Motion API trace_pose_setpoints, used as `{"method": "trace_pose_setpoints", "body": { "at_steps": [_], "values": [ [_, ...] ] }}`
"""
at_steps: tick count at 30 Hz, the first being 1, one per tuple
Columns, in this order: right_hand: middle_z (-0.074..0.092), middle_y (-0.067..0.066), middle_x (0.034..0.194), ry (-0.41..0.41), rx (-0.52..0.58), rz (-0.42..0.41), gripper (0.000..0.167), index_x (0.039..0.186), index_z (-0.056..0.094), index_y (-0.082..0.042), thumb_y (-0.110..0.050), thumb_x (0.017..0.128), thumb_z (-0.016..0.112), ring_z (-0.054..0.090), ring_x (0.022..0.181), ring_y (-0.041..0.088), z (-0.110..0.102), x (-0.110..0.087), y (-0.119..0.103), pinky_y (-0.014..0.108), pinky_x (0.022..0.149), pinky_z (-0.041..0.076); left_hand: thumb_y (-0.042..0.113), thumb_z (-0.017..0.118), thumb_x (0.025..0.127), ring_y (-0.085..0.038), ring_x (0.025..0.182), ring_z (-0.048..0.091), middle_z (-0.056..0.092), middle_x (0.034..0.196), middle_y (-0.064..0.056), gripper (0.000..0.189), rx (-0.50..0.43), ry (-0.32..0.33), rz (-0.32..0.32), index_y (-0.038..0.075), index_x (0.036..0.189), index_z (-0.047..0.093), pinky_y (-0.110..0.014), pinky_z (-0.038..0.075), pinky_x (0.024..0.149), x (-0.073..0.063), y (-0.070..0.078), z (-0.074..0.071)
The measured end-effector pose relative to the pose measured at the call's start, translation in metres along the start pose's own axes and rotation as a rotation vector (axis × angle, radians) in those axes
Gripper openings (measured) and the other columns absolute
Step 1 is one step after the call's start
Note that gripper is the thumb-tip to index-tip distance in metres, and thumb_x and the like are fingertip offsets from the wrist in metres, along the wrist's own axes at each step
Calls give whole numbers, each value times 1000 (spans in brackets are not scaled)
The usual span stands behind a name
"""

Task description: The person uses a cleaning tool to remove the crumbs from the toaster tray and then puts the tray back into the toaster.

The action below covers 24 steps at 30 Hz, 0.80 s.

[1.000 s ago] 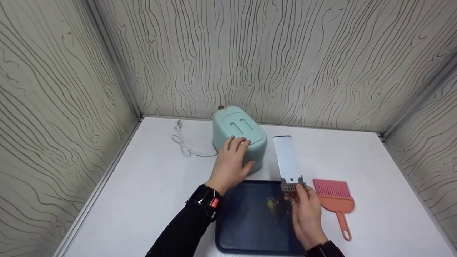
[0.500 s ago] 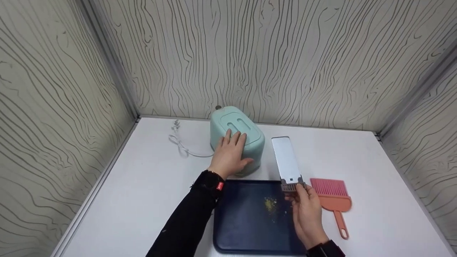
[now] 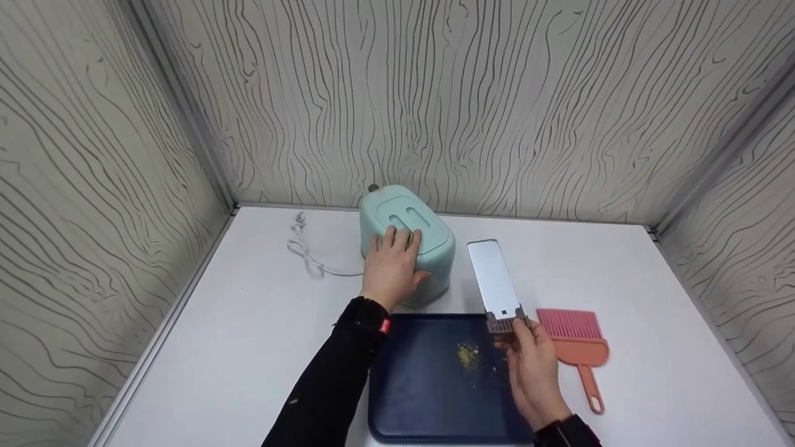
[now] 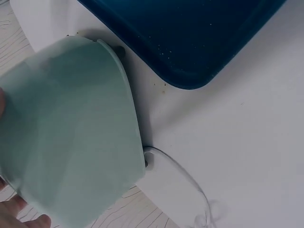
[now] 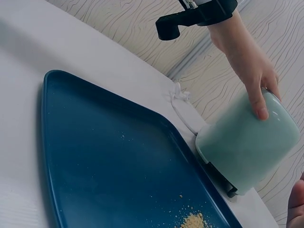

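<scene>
A mint-green toaster (image 3: 436, 267) stands at the back, with two grooves in its top cover. My left hand (image 3: 391, 270) rests on its near end, fingers laid over the top and thumb down the side. The right wrist view also shows the left hand (image 5: 249, 61) touching the toaster (image 5: 247, 137). In my right hand (image 3: 534, 369) is a long, shiny crumb tray (image 3: 494, 276), pinched by its grey slotted end. It is held over the right part of a dark blue serving tray (image 3: 428, 410). Yellowish crumbs (image 3: 467, 356) lie on the serving tray.
A pink-bristled brush with an orange dustpan-like body and handle (image 3: 581, 351) lies at the right. The toaster's white cord (image 3: 313, 261) is bundled on the table (image 3: 242, 335) at the left. Wood-grain panels (image 3: 397, 93) enclose the table at the back and sides.
My left hand has moved forward and down onto the toaster's top and side. The right hand keeps hold of the crumb tray in about the same place.
</scene>
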State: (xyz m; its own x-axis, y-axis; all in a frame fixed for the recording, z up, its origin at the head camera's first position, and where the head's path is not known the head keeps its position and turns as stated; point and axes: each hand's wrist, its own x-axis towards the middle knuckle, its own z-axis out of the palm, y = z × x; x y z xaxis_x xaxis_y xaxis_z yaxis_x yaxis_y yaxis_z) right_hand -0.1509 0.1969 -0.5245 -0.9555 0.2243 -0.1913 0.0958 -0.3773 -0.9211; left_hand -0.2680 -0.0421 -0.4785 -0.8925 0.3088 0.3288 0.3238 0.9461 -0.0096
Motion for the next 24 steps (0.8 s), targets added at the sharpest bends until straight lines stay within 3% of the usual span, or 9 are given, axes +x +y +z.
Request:
{"method": "trace_pose_setpoints", "body": {
  "at_steps": [15,24],
  "values": [
    [62,4,107,8,-57,23,35,134,40,7,-18,111,43,60,88,10,-12,14,3,26,80,55,61,66,92,-36,141,41,52,141,-9,79,35,29,-31,13,152,47,-60,35,114,-4,-8,-1],
    [61,9,111,-7,-134,48,34,135,38,9,-16,111,41,61,87,12,-18,25,6,26,79,55,60,69,90,-37,138,43,52,139,-9,82,40,27,-96,11,152,47,-61,36,113,-11,-19,-1]
  ]
}}
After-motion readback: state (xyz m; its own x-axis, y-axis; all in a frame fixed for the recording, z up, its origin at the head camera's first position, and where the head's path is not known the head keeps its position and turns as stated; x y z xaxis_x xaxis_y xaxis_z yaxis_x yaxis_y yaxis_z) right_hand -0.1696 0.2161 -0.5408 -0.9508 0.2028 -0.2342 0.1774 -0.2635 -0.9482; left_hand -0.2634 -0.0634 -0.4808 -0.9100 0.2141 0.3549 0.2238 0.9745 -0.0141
